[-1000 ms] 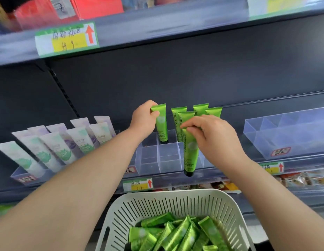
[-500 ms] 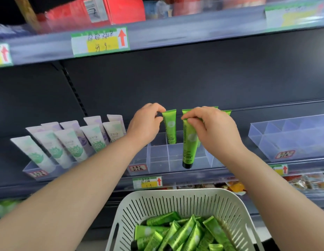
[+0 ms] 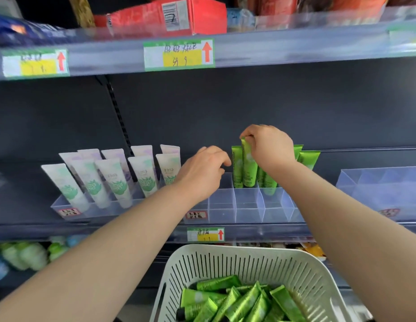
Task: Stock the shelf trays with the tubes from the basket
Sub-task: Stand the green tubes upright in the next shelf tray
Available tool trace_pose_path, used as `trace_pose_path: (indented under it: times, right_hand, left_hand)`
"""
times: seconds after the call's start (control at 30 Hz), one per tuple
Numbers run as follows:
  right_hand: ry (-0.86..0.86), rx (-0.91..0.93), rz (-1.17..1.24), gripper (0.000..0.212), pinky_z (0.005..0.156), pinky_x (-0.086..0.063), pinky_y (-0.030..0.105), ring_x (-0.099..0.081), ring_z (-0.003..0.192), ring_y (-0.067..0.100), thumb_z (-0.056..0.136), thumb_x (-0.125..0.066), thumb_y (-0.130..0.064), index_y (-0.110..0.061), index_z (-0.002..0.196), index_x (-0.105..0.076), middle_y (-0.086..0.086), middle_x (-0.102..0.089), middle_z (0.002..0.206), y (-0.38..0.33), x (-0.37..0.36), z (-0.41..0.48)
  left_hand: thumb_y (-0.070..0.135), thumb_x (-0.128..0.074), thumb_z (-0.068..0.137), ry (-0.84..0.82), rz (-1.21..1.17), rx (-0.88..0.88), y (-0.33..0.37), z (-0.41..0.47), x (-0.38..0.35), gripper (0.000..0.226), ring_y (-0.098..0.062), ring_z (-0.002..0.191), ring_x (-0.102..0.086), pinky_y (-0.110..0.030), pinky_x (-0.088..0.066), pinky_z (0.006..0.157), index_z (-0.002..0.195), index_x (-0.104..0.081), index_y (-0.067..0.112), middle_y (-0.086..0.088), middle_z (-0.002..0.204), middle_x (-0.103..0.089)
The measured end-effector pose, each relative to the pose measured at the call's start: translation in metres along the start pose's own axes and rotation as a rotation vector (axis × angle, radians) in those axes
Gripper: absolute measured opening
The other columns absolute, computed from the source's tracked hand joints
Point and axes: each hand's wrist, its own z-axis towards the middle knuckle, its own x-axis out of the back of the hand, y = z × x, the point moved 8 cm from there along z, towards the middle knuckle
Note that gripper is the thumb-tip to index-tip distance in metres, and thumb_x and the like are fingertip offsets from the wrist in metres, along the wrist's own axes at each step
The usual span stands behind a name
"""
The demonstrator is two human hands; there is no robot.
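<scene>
Right hand [image 3: 269,147]: pinches the green tube [image 3: 248,168] by its crimped top.
Tube axis: upright, cap down in the clear tray [image 3: 248,205].
Left hand [image 3: 202,173]: empty, loosely curled, just left.

A red box [image 3: 169,17] lies on the upper shelf [image 3: 295,45] above a yellow price label [image 3: 179,54]; blurred pale bottles [image 3: 28,254] stand lower left.

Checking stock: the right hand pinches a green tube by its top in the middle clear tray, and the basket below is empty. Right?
No: the head view shows the basket holding a pile of green tubes. The right hand does pinch a green tube by its top in the middle clear tray.
</scene>
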Motion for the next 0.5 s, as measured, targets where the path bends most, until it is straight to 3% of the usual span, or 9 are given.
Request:
trace_pose_path:
  times: [0.2,0.33,0.5]
  right_hand:
    - [-0.089,0.015,-0.049,0.027,0.073,-0.037,0.034,-0.057,0.098,0.027,0.093,-0.048,-0.013,-0.028,0.107,-0.066,0.001,-0.069,0.102,0.003,-0.022,-0.006]
    - [-0.015,0.084,-0.052,0.026,0.077,-0.036,0.036,-0.052,0.101,0.028,0.095,-0.047,-0.015,-0.025,0.11,-0.066,0.001,-0.068,0.105,-0.002,-0.009,-0.01]
    - [0.103,0.152,-0.042,0.023,0.07,-0.041,0.037,-0.054,0.092,0.029,0.095,-0.05,-0.015,-0.022,0.105,-0.069,0.002,-0.069,0.096,-0.012,0.014,-0.037]
  left_hand:
    - [0.012,-0.054,0.095,0.011,-0.013,0.006,0.001,-0.002,-0.004,0.023,-0.015,0.112,-0.047,-0.038,-0.046,0.088,0.113,-0.063,0.022,0.007,0.126,-0.055]
    - [0.012,-0.055,0.094,0.02,-0.023,0.0,0.002,-0.008,-0.006,0.023,-0.014,0.112,-0.047,-0.038,-0.046,0.087,0.113,-0.063,0.022,0.007,0.125,-0.055]
    - [0.01,-0.056,0.093,0.033,-0.034,-0.03,0.011,-0.023,-0.009,0.023,-0.015,0.111,-0.048,-0.036,-0.045,0.086,0.112,-0.065,0.021,0.007,0.123,-0.057]
